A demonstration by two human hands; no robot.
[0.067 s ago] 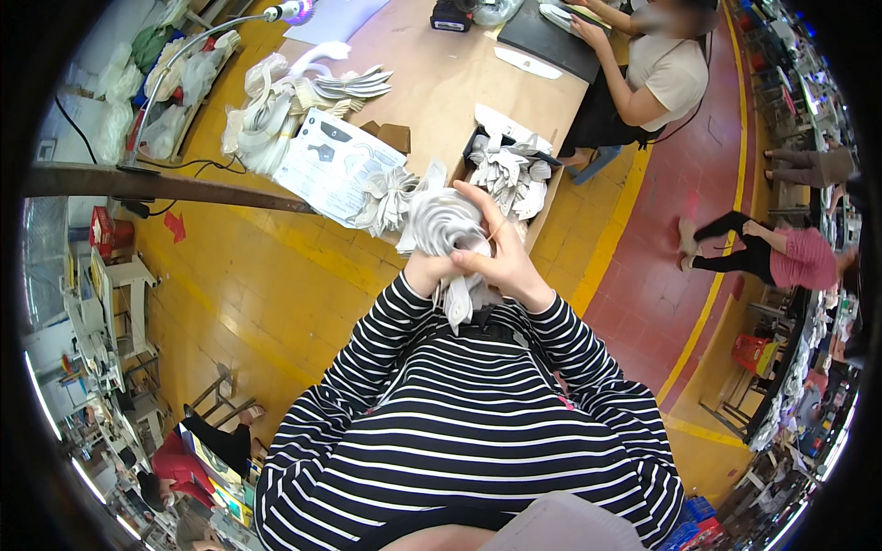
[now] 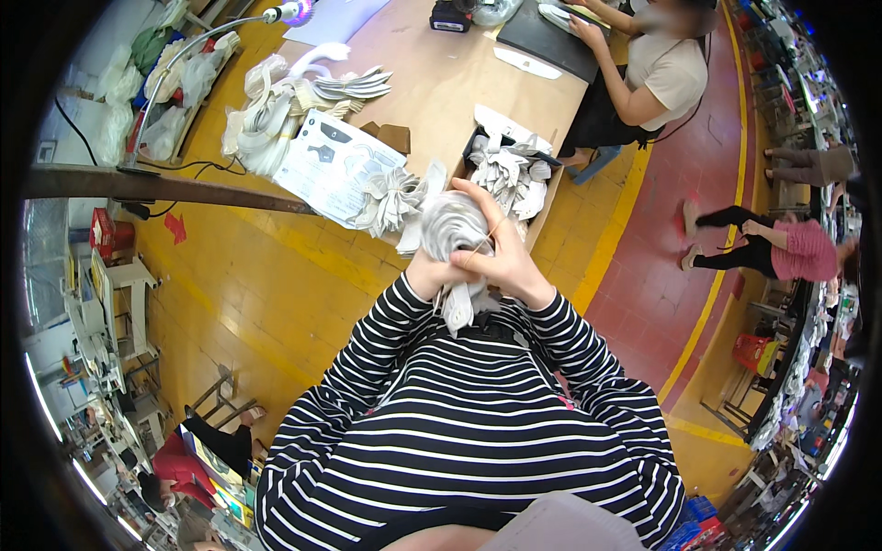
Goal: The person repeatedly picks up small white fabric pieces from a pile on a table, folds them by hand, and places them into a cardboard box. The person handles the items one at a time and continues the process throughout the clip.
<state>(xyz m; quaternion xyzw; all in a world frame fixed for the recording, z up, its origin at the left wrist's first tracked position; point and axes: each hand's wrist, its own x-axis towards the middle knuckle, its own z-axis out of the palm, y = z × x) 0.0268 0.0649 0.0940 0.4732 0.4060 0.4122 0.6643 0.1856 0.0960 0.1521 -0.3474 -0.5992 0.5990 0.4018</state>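
Observation:
A thick bundle of grey-white flat pieces [image 2: 450, 228] is held up in front of my chest. My left hand [image 2: 428, 272] grips its lower end from the left, mostly hidden under the stack. My right hand [image 2: 501, 257] wraps over the right side, fingers curled on the bundle with a thin elastic band stretched across it. A tail of the pieces [image 2: 457, 308] hangs down between my wrists. My striped sleeves come up from the lower edge.
The brown worktable [image 2: 441, 73] carries a printed sheet [image 2: 335, 165], fanned grey pieces [image 2: 390, 197], a dark box of more pieces [image 2: 514, 170] and white stacks [image 2: 276, 110]. A seated person [image 2: 657, 73] works at the far side. Another person [image 2: 781, 248] crosses the red floor on the right.
Both hands with the bundle have stayed in nearly the same place; my right fingers have shifted slightly on the stack.

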